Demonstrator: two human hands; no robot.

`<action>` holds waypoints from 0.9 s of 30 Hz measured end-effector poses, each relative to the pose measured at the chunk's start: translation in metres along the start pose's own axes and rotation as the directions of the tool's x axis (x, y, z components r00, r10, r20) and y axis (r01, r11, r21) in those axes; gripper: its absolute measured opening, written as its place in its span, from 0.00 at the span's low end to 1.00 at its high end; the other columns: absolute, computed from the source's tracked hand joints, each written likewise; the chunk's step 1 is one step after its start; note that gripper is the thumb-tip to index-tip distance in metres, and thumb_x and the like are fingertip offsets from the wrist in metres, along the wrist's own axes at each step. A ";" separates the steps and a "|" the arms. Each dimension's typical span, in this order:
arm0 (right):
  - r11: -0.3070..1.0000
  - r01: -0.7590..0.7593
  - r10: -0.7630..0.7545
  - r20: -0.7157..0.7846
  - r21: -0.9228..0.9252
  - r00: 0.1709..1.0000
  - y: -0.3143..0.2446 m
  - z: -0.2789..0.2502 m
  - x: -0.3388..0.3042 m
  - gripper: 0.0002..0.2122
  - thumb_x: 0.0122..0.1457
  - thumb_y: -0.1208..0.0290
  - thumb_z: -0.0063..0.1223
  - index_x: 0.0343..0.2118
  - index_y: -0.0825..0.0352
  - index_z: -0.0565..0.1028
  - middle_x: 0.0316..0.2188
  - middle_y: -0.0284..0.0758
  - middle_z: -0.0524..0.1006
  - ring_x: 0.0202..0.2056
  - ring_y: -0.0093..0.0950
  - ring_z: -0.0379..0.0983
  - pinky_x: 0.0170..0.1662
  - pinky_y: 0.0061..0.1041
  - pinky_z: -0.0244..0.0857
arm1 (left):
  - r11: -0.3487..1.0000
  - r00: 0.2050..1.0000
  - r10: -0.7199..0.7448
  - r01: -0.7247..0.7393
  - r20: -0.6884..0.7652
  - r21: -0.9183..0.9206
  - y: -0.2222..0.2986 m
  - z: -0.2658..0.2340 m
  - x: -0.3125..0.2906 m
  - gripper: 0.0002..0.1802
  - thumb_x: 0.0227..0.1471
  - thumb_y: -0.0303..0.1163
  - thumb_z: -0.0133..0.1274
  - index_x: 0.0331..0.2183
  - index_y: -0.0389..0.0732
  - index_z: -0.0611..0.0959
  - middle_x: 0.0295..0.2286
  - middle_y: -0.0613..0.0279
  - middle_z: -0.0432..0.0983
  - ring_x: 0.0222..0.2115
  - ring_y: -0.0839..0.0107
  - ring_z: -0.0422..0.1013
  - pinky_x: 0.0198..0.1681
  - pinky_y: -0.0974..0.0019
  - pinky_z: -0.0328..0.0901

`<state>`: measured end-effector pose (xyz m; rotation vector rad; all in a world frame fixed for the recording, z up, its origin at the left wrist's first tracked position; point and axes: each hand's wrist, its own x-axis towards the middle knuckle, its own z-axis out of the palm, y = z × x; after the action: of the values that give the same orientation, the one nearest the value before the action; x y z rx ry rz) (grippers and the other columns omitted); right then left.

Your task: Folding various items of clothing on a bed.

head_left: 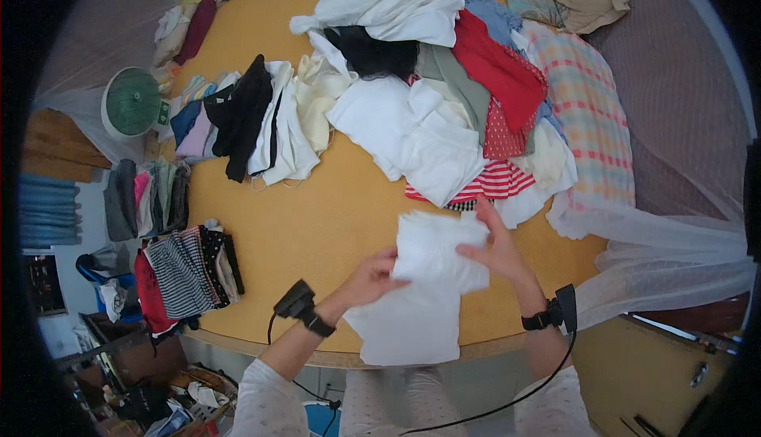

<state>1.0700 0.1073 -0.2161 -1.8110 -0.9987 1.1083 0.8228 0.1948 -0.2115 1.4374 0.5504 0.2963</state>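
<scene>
A plain white garment (412,318), partly folded over on itself, lies at the near edge of the table in front of me. It looks like a pair of trousers or shorts, but I cannot tell for sure. My left hand (369,277) grips its left side, thumb above the cloth. At its upper right, my right hand (501,253) holds the edge, with the thumb across the cloth and the index finger stretched along the far side. The upper part of the cloth is slightly blurred. Just beyond lies a red-and-white striped garment (507,179), under the large heap.
A mixed heap of clothes (380,1) fills the far middle. Folded stacks (186,267) line the left edge, near a green round fan (131,102). Black-and-white garments (265,128) lie left of centre. A plaid pillow (590,112) and white netting (666,259) border the right.
</scene>
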 end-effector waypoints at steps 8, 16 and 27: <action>0.995 -0.032 0.001 0.310 0.095 0.951 -0.105 0.017 -0.057 0.21 0.45 0.73 0.61 0.43 0.71 0.69 0.33 0.33 0.74 0.36 0.21 0.69 0.41 0.22 0.63 | 0.969 0.945 -0.247 0.237 -0.215 -0.071 0.035 -0.024 -0.080 0.19 0.43 0.27 0.58 0.41 0.36 0.75 0.45 0.56 0.64 0.45 0.71 0.63 0.44 0.68 0.63; 0.873 0.315 -0.353 0.035 0.373 0.935 -0.270 0.032 -0.115 0.17 0.50 0.74 0.55 0.43 0.73 0.68 0.34 0.34 0.74 0.35 0.19 0.69 0.40 0.19 0.63 | 0.935 0.944 0.279 -0.225 -0.176 0.275 0.248 0.009 -0.095 0.38 0.35 0.35 0.64 0.47 0.36 0.64 0.40 0.55 0.67 0.40 0.67 0.67 0.44 0.64 0.64; 0.672 0.687 -0.740 -0.203 -0.278 0.642 -0.412 0.005 -0.199 0.23 0.46 0.69 0.60 0.45 0.71 0.67 0.45 0.37 0.68 0.44 0.22 0.66 0.44 0.21 0.62 | 0.940 0.945 0.324 -0.315 -0.052 0.130 0.411 -0.047 -0.175 0.35 0.27 0.19 0.52 0.46 0.35 0.69 0.37 0.65 0.71 0.39 0.75 0.67 0.45 0.71 0.60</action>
<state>0.9123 0.0913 0.2130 -1.4069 -1.4757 0.2339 0.7047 0.1975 0.2221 1.6395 0.3958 0.5840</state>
